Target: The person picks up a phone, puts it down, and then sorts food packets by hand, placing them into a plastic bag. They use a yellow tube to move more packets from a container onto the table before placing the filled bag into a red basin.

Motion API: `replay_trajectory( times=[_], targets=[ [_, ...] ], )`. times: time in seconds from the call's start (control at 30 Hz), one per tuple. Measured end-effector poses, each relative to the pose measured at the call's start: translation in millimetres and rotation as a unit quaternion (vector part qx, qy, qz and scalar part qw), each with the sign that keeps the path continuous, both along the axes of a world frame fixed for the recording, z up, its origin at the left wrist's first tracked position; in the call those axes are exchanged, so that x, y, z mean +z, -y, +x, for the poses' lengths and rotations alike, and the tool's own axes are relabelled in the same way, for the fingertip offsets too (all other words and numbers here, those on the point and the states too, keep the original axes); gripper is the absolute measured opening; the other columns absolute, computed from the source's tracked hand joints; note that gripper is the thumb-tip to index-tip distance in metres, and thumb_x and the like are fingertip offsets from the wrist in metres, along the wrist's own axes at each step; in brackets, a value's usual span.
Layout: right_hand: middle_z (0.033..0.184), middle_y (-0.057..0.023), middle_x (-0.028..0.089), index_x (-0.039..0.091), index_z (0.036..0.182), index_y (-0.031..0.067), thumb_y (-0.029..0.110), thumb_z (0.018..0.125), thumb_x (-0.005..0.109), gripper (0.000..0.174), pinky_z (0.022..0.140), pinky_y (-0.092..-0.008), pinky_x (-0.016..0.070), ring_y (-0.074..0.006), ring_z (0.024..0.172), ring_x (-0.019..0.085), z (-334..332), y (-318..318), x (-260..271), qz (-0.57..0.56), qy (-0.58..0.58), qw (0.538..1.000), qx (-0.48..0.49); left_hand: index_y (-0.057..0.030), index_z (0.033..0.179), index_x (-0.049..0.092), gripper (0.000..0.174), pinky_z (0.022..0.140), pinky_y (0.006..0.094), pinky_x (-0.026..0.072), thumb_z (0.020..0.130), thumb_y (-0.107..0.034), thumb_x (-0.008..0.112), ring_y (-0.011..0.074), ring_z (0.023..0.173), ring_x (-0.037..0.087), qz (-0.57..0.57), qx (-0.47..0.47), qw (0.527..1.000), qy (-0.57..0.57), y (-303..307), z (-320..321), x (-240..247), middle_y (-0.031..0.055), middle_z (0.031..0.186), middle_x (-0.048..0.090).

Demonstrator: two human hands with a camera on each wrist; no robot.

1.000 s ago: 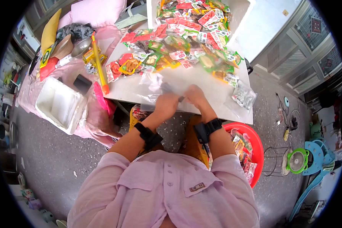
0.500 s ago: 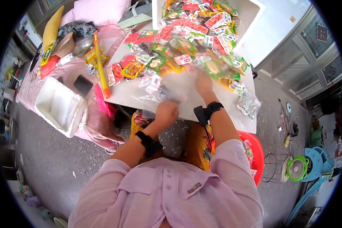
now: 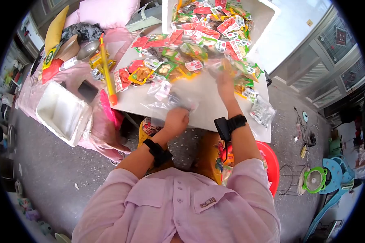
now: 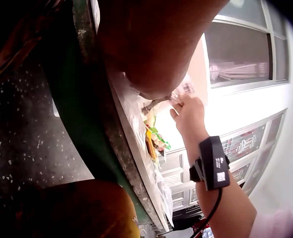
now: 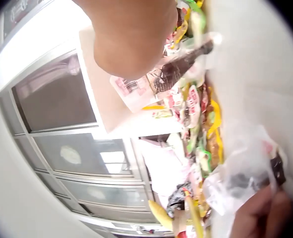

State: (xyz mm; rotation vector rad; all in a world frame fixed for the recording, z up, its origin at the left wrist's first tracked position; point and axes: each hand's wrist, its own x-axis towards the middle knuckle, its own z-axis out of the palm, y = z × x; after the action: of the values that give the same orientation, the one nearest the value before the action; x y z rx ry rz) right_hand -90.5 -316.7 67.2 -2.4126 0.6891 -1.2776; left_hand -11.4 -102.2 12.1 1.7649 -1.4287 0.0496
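Observation:
My left hand (image 3: 177, 120) stays at the table's front edge, pinching a clear plastic bag (image 3: 166, 106). In the right wrist view, that hand (image 5: 263, 215) has a small dark item (image 5: 277, 168) at its fingertips, in or behind the plastic. Raised by the heap of colourful packets (image 3: 194, 50), my right hand (image 3: 226, 83) is slightly blurred. A clear packet with dark contents and a printed label (image 5: 174, 72) hangs from that hand (image 5: 134, 39). The left wrist view shows the right hand (image 4: 190, 116) with fingers bent at the packet's pale label (image 4: 183, 88).
A white foam box (image 3: 263, 26) of packets stands at the table's back. Clear bags (image 3: 263, 111) lie at the right edge; a red tub (image 3: 274, 166) stands below. To the left are a yellow stick (image 3: 107, 73) and an empty foam box (image 3: 61, 111).
The hands were close together at the front edge. My right hand has moved forward and right, towards the heap, while my left hand has stayed near the edge with the bag.

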Motion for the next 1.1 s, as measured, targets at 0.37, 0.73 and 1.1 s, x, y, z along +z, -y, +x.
replay_trajectory(
  times=[0.37,0.73,1.1],
  targets=[
    [0.069,-0.0007,0.053,0.051,0.084,0.0052,0.012,0.081,0.047,0.008,0.048,-0.0202,0.0405,-0.0079,0.061,0.052,-55.3,-66.5,61.7,0.482,0.03,0.862,0.152,-0.0057,0.092,0.052,0.021,0.06,0.0291,0.0397,0.074,-0.016,0.056,0.0164,0.068,0.049,-0.034,-0.076,0.93,-0.358,-1.6,-24.9,38.4,0.0039,0.077,0.051],
    [0.085,-0.0028,0.055,0.046,0.101,0.0057,0.015,0.078,0.052,0.025,0.06,-0.0249,0.0451,-0.0114,0.074,0.054,-144.1,-125.8,-6.7,0.645,0.148,0.725,0.19,-0.0029,0.105,0.045,0.025,0.079,0.032,0.0439,0.08,-0.006,0.046,0.0169,0.088,0.053,0.043,-0.23,0.605,-0.761,-2.8,-51.7,22.5,0.0054,0.095,0.053],
    [0.071,-0.0017,0.054,0.049,0.092,0.0034,0.004,0.077,0.049,0.015,0.041,-0.0175,0.0397,-0.0067,0.05,0.048,-148.2,-161.0,-40.4,0.603,0.26,0.747,0.104,-0.0021,0.09,0.049,0.026,0.059,0.0321,0.0425,0.072,-0.02,0.058,0.0193,0.069,0.051,0.045,-0.033,0.941,-0.333,-9.7,-52.0,31.1,0.0082,0.078,0.05]
  ],
)
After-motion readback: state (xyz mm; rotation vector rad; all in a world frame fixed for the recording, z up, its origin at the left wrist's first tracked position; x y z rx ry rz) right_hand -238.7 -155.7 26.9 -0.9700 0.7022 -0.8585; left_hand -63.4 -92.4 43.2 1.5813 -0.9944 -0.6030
